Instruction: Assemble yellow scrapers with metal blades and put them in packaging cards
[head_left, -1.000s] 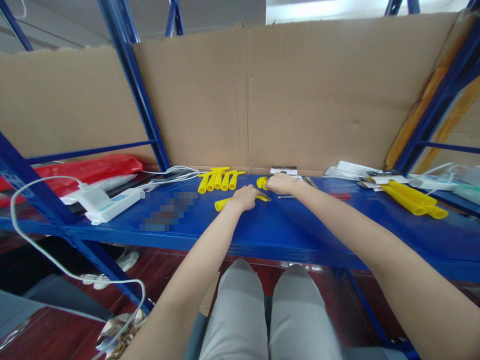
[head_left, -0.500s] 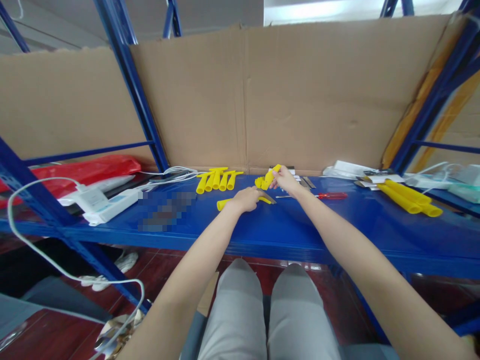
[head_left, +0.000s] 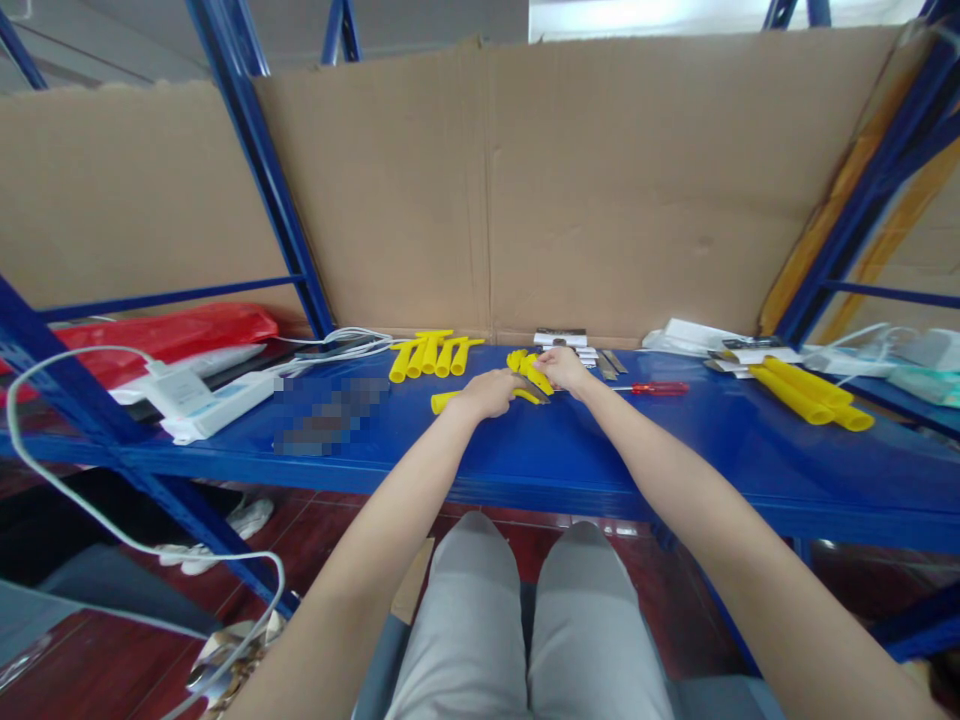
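On the blue desk (head_left: 555,450), the left hand (head_left: 491,393) is closed around a yellow-handled tool (head_left: 531,397). Just beside it, the right hand (head_left: 559,370) pinches a small yellow piece (head_left: 538,378) near the tool's metal end. Five yellow tubes (head_left: 430,357) lie to the left; a red-handled screwdriver (head_left: 660,388) lies to the right.

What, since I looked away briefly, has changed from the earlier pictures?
The right hand, at first down by the small yellow pile, lifted a yellow piece and has since lowered it toward the person, nearer the left hand. The left hand's grip on the yellow tool, the red screwdriver and the row of yellow tubes look unchanged.
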